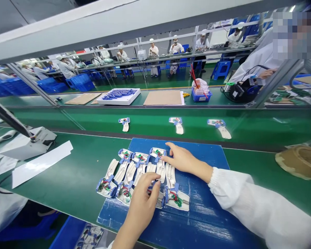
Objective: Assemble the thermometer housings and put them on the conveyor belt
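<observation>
While your left hand (145, 195) curls over the wired shells (182, 204) — grip unclear — your right hand (184, 159), thumb and forefinger apart, is beside them; two rows are laid on the blue board (209, 218), three shells not, on the green belt (150, 125).

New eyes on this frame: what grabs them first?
Probably the bare left hand and right hand, at the opened white-and-blue casings on the blue sheet. Next, three similar casings spaced along the green strip beyond it. Farther back, a white tray of blue parts sits between brown boards.
</observation>
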{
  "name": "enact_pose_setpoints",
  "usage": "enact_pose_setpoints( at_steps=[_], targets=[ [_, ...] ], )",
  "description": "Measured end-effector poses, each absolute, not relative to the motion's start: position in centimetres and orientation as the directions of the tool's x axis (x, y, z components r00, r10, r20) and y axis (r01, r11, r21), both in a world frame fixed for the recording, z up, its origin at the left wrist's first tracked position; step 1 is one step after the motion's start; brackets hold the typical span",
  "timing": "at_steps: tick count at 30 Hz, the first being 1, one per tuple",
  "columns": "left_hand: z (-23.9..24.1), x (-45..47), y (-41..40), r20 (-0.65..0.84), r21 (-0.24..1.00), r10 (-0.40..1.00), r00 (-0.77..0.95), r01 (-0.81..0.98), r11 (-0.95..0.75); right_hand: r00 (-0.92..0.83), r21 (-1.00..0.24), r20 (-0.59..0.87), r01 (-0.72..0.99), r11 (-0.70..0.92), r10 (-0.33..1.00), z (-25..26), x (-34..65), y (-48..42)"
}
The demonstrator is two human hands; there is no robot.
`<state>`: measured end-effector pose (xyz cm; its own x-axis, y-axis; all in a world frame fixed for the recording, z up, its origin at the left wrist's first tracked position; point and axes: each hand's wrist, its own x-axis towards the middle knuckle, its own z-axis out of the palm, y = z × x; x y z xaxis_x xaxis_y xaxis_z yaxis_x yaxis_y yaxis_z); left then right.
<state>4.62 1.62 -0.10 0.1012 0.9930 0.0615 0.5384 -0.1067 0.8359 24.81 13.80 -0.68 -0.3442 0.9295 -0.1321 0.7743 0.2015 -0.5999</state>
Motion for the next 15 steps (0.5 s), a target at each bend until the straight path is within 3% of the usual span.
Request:
enact_pose_setpoints(
  at_steps=[8,15],
  targets=[
    [-0.4,3.8,1.1,0.075,0.852,0.997,0.005,0.519,-0.067,-0.313,-0.469,-0.187,0.861,0.195,0.931,-1.0,20.5,14.0],
    [-0.1,3.6,1.1,0.107,0.848,0.994,-0.034,0.525,-0.073,-0.290,-0.444,-0.176,0.876,0.187,0.941,-1.2,18.2,14.9]
  ],
)
